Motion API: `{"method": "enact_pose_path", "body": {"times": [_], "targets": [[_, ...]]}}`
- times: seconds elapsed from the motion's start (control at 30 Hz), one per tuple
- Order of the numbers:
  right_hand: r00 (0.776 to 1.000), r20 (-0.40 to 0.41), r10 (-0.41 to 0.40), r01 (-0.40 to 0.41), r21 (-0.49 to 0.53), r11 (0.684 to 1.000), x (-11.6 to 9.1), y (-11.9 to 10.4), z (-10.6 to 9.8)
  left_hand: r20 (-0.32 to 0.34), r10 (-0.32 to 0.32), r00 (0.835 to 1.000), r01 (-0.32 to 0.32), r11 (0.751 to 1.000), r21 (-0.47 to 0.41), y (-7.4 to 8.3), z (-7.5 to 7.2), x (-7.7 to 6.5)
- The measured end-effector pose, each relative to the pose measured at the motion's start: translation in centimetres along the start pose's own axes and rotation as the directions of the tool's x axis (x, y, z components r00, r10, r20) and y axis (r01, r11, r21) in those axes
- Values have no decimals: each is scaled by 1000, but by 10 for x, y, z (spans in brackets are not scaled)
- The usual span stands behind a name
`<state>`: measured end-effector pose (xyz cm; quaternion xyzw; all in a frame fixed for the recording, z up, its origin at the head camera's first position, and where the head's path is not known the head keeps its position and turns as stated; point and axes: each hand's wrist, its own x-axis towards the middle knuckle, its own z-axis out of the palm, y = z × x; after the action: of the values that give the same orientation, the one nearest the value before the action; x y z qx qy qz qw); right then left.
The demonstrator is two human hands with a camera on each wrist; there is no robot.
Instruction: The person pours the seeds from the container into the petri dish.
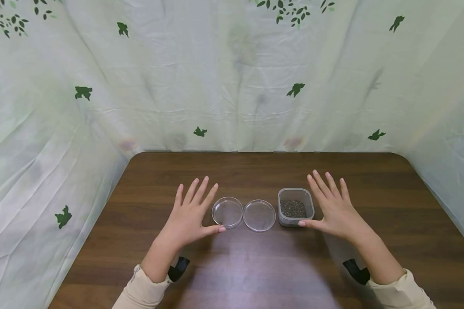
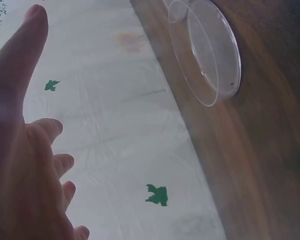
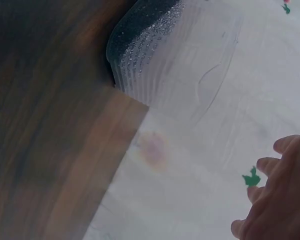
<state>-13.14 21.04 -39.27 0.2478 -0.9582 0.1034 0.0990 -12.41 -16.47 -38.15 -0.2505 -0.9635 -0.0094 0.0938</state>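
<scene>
Fingers spread, my left hand (image 1: 188,219) hovers left of two round clear petri dish halves. Its thumb tip is close to the near edge of the left dish half (image 1: 221,224); whether they touch I cannot tell. Beside that piece lies the right dish half (image 1: 259,216). A square translucent plastic tub (image 1: 294,222) stands to their right, partly filled with dark fine grains (image 1: 293,209). My right hand (image 1: 335,216), also spread, is at the tub's right side, its thumb overlapping the tub's near corner in the head view. Neither hand holds anything.
The brown wooden table (image 1: 255,266) has rounded far corners. Behind it and at its sides hang pale curtains (image 1: 232,86) printed with green birds and leaves. Black bands (image 1: 178,269) show at both wrists.
</scene>
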Motion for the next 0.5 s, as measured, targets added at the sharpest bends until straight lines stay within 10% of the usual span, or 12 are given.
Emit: {"method": "enact_pose_path", "body": {"times": [0.5], "targets": [[999, -49, -21, 32, 235, 971, -1, 6, 17, -75, 30, 997, -41, 987, -153, 1, 24, -4]]}}
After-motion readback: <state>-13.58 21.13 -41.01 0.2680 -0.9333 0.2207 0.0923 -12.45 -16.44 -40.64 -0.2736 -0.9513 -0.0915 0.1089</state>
